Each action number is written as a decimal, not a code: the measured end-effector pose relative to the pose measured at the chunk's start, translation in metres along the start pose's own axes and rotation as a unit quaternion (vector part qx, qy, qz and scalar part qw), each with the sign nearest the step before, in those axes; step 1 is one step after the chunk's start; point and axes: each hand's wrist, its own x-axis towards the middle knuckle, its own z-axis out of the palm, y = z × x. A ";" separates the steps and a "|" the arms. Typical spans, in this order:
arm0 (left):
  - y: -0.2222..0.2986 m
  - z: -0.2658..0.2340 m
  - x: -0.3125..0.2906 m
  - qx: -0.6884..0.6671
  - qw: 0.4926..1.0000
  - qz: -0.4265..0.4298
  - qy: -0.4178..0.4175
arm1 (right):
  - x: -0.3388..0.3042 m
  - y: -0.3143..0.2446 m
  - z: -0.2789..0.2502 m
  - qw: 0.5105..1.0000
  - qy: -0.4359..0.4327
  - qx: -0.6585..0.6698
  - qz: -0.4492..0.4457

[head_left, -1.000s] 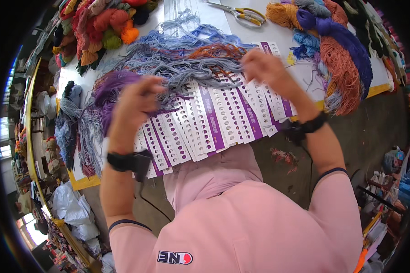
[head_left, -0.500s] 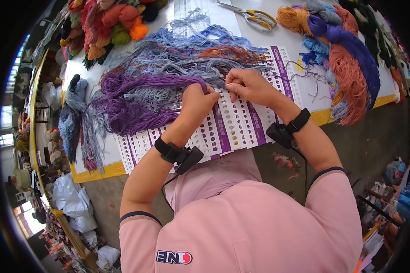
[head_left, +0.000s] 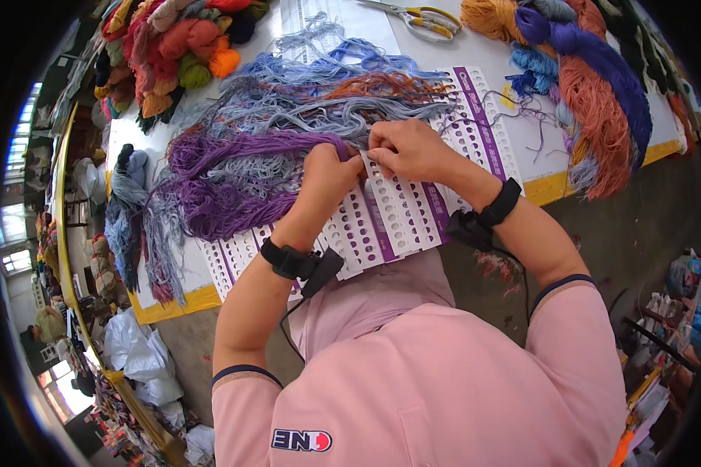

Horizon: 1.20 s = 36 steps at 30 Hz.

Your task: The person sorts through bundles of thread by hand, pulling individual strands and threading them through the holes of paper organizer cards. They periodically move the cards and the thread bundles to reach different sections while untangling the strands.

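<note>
L hand (head_left: 331, 173) pinches purple yarn (head_left: 230, 212), mostly to its L; R hand (head_left: 413, 149) grips punched card (head_left: 391, 208).

Counted: 2 hands (head_left: 331, 173) (head_left: 413, 149), 2 black wristbands (head_left: 282, 258) (head_left: 501, 202), 1 purple yarn bundle (head_left: 226, 208) at 10 o'clock, 1 scissors (head_left: 410, 12) at 1.
</note>
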 end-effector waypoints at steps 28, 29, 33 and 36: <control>0.037 -0.114 -0.014 -0.122 0.992 0.041 0.009 | -0.005 0.020 0.004 0.996 0.054 -0.067 -0.027; 0.034 -0.176 -0.017 -0.200 0.975 0.071 0.061 | -0.003 0.016 0.006 0.994 0.065 -0.076 -0.048; 0.023 -0.337 -0.058 -0.185 0.871 0.210 0.403 | 0.000 -0.005 0.004 0.999 -0.001 -0.045 0.027; 0.016 -0.319 -0.041 -0.009 0.889 0.145 0.434 | -0.004 -0.021 -0.005 0.993 -0.031 -0.087 -0.076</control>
